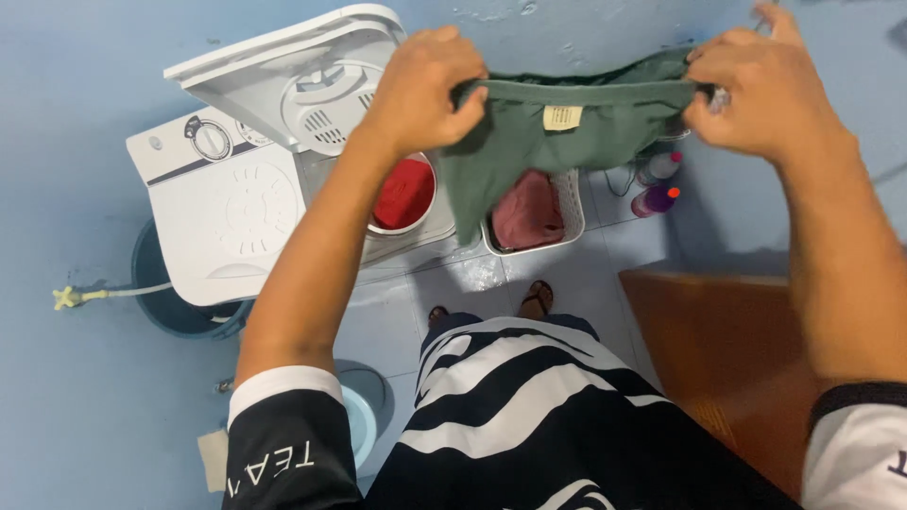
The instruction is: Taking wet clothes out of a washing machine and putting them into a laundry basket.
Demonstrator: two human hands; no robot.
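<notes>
I hold a dark green garment (539,142) stretched out in front of me by its top edge. My left hand (425,85) grips its left end and my right hand (756,90) grips its right end. A small pale label shows on the cloth near the top. The garment hangs above a white laundry basket (571,203) with pink cloth (524,212) in it. To the left stands a white twin-tub washing machine (227,208) with its lid (283,66) raised. Red cloth (404,194) lies in its open tub.
Two bottles (657,184) stand against the blue wall behind the basket. A brown wooden door or panel (727,349) is at the right. A blue tub (170,302) sits behind the machine, and a light blue bucket (364,416) is near my left elbow. My feet in sandals stand on pale tiles.
</notes>
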